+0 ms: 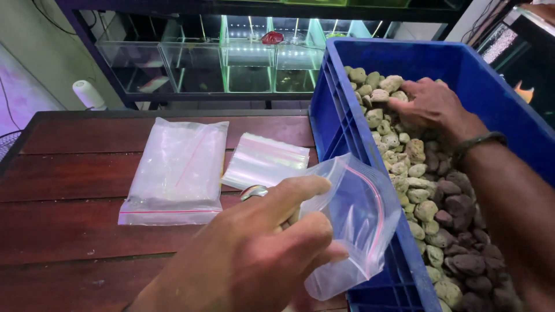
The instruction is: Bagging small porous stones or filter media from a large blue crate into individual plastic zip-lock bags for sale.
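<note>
The left hand (pixel 254 254) pinches a small clear plastic zip bag with a red seal line (pixel 355 225) between thumb and curled fingers (pixel 300 231), holding its mouth open at the near edge of the blue plastic crate (pixel 341 110). The bag looks empty; no stones show inside it. The right hand (pixel 430 104) lies deep in the crate, its fingers pressed down and curled onto the heap of pale green and dark brown pebbles (pixel 425 190); whether they enclose any, I cannot tell. On the dark wooden worktop (pixel 69 173), to the left, lie a larger stack of flat clear bags (pixel 176 170) and a smaller stack (pixel 263 162) just beside it, all unfilled. Judging by this, filling has barely begun.
</note>
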